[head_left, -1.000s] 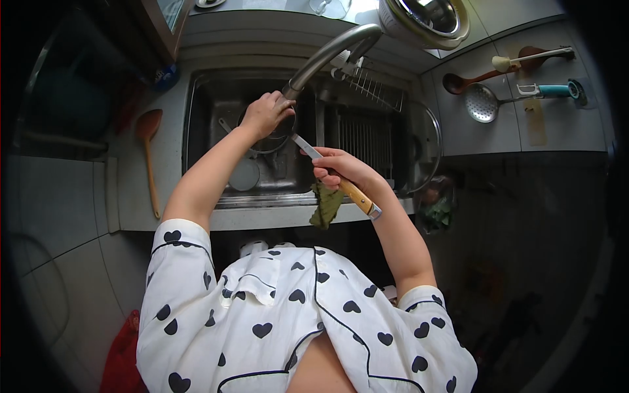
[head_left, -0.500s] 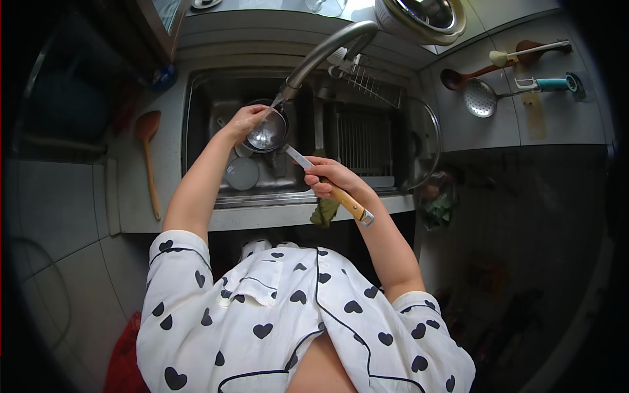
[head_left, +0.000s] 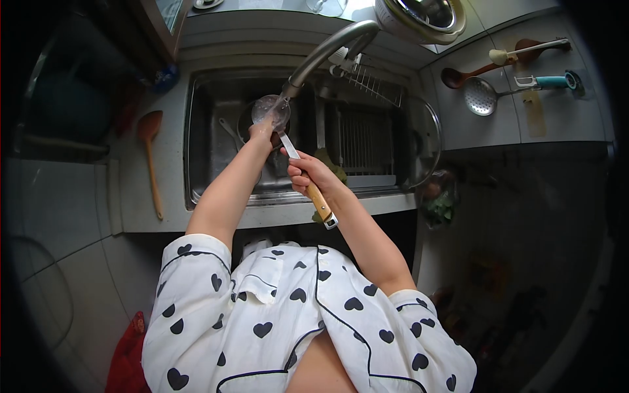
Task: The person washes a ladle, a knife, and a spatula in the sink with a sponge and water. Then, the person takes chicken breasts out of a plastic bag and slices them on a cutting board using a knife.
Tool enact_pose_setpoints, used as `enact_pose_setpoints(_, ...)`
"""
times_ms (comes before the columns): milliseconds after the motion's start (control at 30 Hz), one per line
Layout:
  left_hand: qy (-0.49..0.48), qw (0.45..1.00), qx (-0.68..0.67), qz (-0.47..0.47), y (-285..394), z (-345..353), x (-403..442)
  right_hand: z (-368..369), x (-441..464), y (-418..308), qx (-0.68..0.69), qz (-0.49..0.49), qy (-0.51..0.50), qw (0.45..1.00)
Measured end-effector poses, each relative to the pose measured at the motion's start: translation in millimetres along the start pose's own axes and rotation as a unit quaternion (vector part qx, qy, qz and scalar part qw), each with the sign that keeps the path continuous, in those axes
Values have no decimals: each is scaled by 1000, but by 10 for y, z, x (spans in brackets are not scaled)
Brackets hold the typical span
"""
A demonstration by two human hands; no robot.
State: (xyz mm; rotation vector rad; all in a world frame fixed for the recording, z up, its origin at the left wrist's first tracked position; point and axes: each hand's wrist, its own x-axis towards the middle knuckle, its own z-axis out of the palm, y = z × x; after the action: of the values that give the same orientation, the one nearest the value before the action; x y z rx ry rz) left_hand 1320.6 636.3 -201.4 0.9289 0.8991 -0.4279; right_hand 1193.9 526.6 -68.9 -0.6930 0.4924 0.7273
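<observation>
A ladle (head_left: 270, 108) with a shiny round metal bowl, a flat metal shank and a wooden grip is held under the tap (head_left: 288, 88). Water runs over its bowl. My right hand (head_left: 311, 173) is closed around the handle, where metal meets wood. Against the near side of the bowl is my left hand (head_left: 262, 135), its fingers mostly hidden by the bowl and the water. Beneath them is the left sink basin (head_left: 209, 108), with a round dark vessel partly hidden under my hands. A light-handled utensil (head_left: 228, 128) leans in the basin left of my left hand.
A wooden spatula (head_left: 151, 157) lies on the left counter. In the right basin are a dish rack (head_left: 363, 147) and a green leafy piece (head_left: 333, 165). A glass lid (head_left: 422, 141) stands at its right edge. A skimmer (head_left: 480, 96) hangs on the right wall.
The ladle's bowl has moved up under the stream and turned. My left hand has shifted from its far-left rim to its near side. My right hand has moved left with the handle.
</observation>
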Motion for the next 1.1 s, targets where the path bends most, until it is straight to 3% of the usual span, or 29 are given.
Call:
enact_pose_setpoints(33,56,995,83,21,32,2,-8,21,5,0,-29,2,21,999)
enact_pose_setpoints(67,76,977,166,114,44,-35,14,60,3,-2,-88,-4,45,995)
enact_pose_setpoints(133,111,893,325,290,5,-209,170,125,-31,18,-202,-18,96,974)
enact_pose_setpoints(167,6,899,246,361,-66,-340,405,99,-30,42,-266,-38,104,958)
enact_pose_setpoints(200,50,874,291,386,-16,-351,355,108,-30,26,-349,-64,137,925)
enact_pose_setpoints(267,-10,905,189,380,10,-304,237,159,-9,20,-504,-109,192,835)
enact_pose_setpoints(300,-34,894,186,407,41,-262,111,144,89,84,-659,-293,229,653)
enact_pose_setpoints(367,-92,865,208,447,61,-259,70,63,136,66,-714,-208,271,612)
enact_pose_setpoints(400,-72,827,266,491,86,-268,10,123,107,31,-738,-163,289,588)
enact_pose_setpoints(467,-29,733,375,566,156,-248,-213,104,107,-1,-782,-167,305,517)
enact_pose_setpoints(500,-23,645,453,615,165,-259,-288,102,95,-23,-805,-174,299,482)
enact_pose_setpoints(533,-10,587,531,611,173,-202,-492,101,77,-30,-826,-181,293,446)
enact_pose_setpoints(633,-54,518,643,561,254,-137,-598,48,28,10,-852,-230,243,402)
enact_pose_setpoints(733,-139,505,596,608,384,-84,-479,46,-83,11,-829,-268,258,418)
enact_pose_setpoints(767,-183,523,529,643,409,-66,-395,27,-119,-1,-820,-268,266,430)
enact_pose_setpoints(867,-290,668,545,415,528,-122,60,8,-302,5,-819,-273,240,445)
enact_pose_setpoints(900,-299,772,471,304,603,-82,-177,-19,-335,35,-815,-289,231,446)
enact_pose_setpoints(933,-298,835,422,189,608,-113,-29,-20,-348,40,-813,-296,229,445)
enact_pose_setpoints(1000,-235,894,342,167,538,-115,29,7,-362,45,-809,-312,224,446)
enact_pose_setpoints(1067,-116,791,441,408,362,-111,61,13,-311,4,-815,-301,229,438)
enact_pose_setpoints(1100,-85,735,504,446,379,-79,-118,0,-268,-11,-817,-297,231,437)
